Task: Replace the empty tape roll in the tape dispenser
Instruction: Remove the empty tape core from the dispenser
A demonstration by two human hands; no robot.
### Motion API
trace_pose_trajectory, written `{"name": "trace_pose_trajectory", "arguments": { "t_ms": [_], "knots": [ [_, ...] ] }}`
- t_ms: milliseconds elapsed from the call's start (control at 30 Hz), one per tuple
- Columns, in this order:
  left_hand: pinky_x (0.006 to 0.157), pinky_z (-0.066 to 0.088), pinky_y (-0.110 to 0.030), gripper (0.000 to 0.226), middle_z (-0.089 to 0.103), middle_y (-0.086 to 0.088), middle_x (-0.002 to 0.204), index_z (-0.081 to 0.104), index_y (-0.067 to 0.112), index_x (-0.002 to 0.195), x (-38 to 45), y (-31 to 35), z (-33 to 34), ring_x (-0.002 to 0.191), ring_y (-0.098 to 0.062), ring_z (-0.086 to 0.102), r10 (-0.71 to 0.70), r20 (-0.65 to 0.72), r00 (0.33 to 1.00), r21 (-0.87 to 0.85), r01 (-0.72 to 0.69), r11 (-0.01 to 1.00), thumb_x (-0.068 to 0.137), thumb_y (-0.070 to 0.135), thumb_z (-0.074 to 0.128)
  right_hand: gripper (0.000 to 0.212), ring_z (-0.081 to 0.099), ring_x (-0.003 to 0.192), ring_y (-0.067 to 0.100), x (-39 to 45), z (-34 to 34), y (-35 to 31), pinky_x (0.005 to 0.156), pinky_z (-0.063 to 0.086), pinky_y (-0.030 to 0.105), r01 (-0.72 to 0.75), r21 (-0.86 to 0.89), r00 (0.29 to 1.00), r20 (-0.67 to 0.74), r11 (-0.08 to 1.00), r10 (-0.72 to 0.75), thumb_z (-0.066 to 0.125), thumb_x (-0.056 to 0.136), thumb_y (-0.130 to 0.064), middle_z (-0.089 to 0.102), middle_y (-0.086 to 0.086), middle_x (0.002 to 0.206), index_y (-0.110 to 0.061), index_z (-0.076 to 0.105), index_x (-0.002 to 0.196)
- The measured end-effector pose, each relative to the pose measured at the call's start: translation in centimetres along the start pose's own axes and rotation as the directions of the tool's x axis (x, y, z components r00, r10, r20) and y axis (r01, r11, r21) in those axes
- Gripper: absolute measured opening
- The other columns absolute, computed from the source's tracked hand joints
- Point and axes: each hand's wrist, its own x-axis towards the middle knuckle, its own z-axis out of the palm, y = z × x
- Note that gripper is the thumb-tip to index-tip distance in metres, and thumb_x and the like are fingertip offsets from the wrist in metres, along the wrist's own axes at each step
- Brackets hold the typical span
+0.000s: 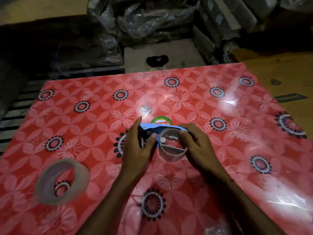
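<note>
The fingers (153, 136) of the left hand (135, 148) curl round the front end of the blue tape dispenser (157, 130), thumb lying across its side and forefinger stretched out past its tip. The fingers (182, 132) of the right hand (198, 146) curl over the empty tape roll (172, 150), thumb pressed on its upper rim, the other fingers wrapped round its far side. That bare ring sits against the dispenser's rear end, between the two hands, just above the bench (237, 167). A full tape roll (61, 181) lies on the bench well to the left of the hands, tilted and blurred. A red flowered cloth covers the bench, with a round green and red sticker (160, 122) just beyond the dispenser. Plastic-wrapped bundles (152, 19) are stacked behind the bench.
</note>
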Motion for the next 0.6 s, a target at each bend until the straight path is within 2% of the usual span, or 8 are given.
{"name": "trace_pose_trajectory", "arguments": {
  "t_ms": [100, 200, 267, 333, 400, 433, 500, 600],
  "knots": [
    [0.090, 0.054, -0.037, 0.052, 0.063, 0.006, 0.117, 0.046, 0.046, 0.131, 0.1, -0.7, -0.6, 0.107, -0.008, 0.062, 0.058, 0.003, 0.998, -0.058, -0.058, 0.997, 0.083, 0.050, 0.066, 0.026, 0.067, 0.093, 0.012, -0.2, -0.2, 1.0, 0.081, 0.053, 0.037, 0.028, 0.064, 1.000, 0.011, 0.998, -0.028, 0.050, 0.100, -0.024, 0.072, -0.009, 0.102, -0.032, 0.073, 0.108],
    [0.088, 0.056, -0.058, 0.044, 0.068, 0.001, 0.102, 0.056, 0.034, 0.114, -0.2, -1.1, -1.4, 0.098, -0.021, 0.066, 0.032, 0.122, 0.992, -0.269, 0.002, 0.963, 0.075, 0.038, 0.076, 0.027, 0.068, 0.089, 0.013, -0.1, -0.2, 1.6, 0.080, 0.050, 0.035, -0.006, 0.226, 0.998, 0.068, 0.974, -0.009, 0.050, 0.098, -0.023, 0.076, -0.002, 0.101, -0.023, 0.075, 0.109],
    [0.086, 0.058, -0.053, 0.040, 0.070, 0.002, 0.095, 0.059, 0.032, 0.105, -0.2, -1.3, -2.2, 0.092, -0.022, 0.067, 0.074, 0.175, 0.982, -0.286, -0.021, 0.958, 0.071, 0.033, 0.080, 0.025, 0.067, 0.088, 0.016, -0.1, -0.3, 1.7, 0.080, 0.049, 0.036, -0.024, 0.351, 0.995, 0.102, 0.936, -0.012, 0.053, 0.098, -0.020, 0.076, 0.009, 0.098, -0.014, 0.075, 0.107],
    [0.085, 0.059, -0.041, 0.037, 0.072, 0.008, 0.089, 0.061, 0.035, 0.100, -0.2, -1.4, -3.0, 0.088, -0.018, 0.067, 0.121, 0.232, 0.965, -0.270, -0.055, 0.961, 0.069, 0.029, 0.081, 0.021, 0.066, 0.084, 0.018, -0.1, -0.4, 1.5, 0.078, 0.052, 0.034, -0.004, 0.380, 0.993, 0.114, 0.925, -0.042, 0.056, 0.097, -0.017, 0.075, 0.009, 0.092, -0.010, 0.075, 0.104],
    [0.072, 0.056, -0.024, 0.039, 0.072, 0.010, 0.085, 0.062, 0.034, 0.101, -0.5, -1.3, -3.9, 0.079, -0.008, 0.066, 0.165, 0.294, 0.941, -0.219, -0.102, 0.970, 0.068, 0.029, 0.082, 0.017, 0.067, 0.080, 0.016, -0.3, -0.6, 1.2, 0.073, 0.054, 0.028, 0.004, 0.388, 0.990, 0.132, 0.922, -0.059, 0.059, 0.098, -0.013, 0.075, 0.006, 0.088, -0.010, 0.076, 0.098],
    [0.067, 0.054, -0.020, 0.040, 0.073, 0.009, 0.085, 0.063, 0.029, 0.104, -0.8, -1.2, -4.2, 0.076, -0.007, 0.066, 0.181, 0.322, 0.929, -0.224, -0.111, 0.968, 0.069, 0.026, 0.082, 0.018, 0.067, 0.079, 0.016, -0.5, -0.7, 0.9, 0.071, 0.054, 0.026, 0.002, 0.390, 0.988, 0.144, 0.921, -0.063, 0.059, 0.099, -0.010, 0.075, 0.006, 0.087, -0.011, 0.077, 0.096],
    [0.067, 0.055, -0.022, 0.040, 0.073, 0.004, 0.087, 0.065, 0.020, 0.107, -1.7, -0.9, -4.7, 0.075, -0.009, 0.067, 0.209, 0.348, 0.914, -0.220, -0.137, 0.966, 0.071, 0.024, 0.082, 0.023, 0.066, 0.078, 0.017, -1.2, -0.9, 0.5, 0.068, 0.053, 0.023, -0.015, 0.404, 0.983, 0.171, 0.915, -0.060, 0.058, 0.101, -0.006, 0.075, 0.008, 0.087, -0.013, 0.079, 0.095],
    [0.076, 0.056, -0.029, 0.041, 0.074, 0.005, 0.091, 0.067, 0.023, 0.106, -2.9, -0.7, -5.1, 0.081, -0.009, 0.068, 0.247, 0.332, 0.910, -0.178, -0.197, 0.964, 0.068, 0.028, 0.081, 0.019, 0.066, 0.082, 0.020, -2.3, -1.0, -0.3, 0.068, 0.053, 0.024, -0.043, 0.421, 0.977, 0.206, 0.906, -0.049, 0.057, 0.101, -0.006, 0.073, 0.015, 0.092, -0.003, 0.076, 0.103]
  ]
}}
